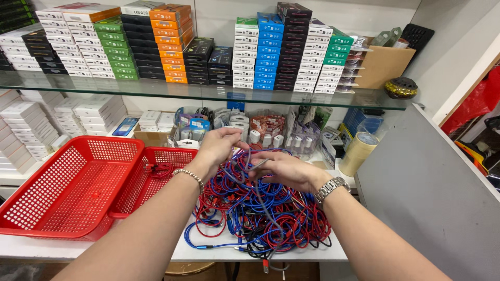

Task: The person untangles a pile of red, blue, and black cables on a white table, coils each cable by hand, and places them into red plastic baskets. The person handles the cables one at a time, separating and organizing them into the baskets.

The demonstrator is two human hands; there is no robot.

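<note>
A tangled heap of red, blue and black cables (260, 218) lies on the white counter. My left hand (219, 148), with a bead bracelet on its wrist, pinches a grey cable (259, 195) above the heap. My right hand (284, 169), with a metal watch on its wrist, grips the same grey cable a little lower, near its plug end. The grey cable hangs down across the heap to the counter's front edge.
Two red plastic baskets (67, 187) sit to the left; the nearer one (161, 161) holds a red cable. Stacked small boxes (156, 47) fill a glass shelf above. A tape roll (359, 151) stands at the right, beside a grey panel (427, 192).
</note>
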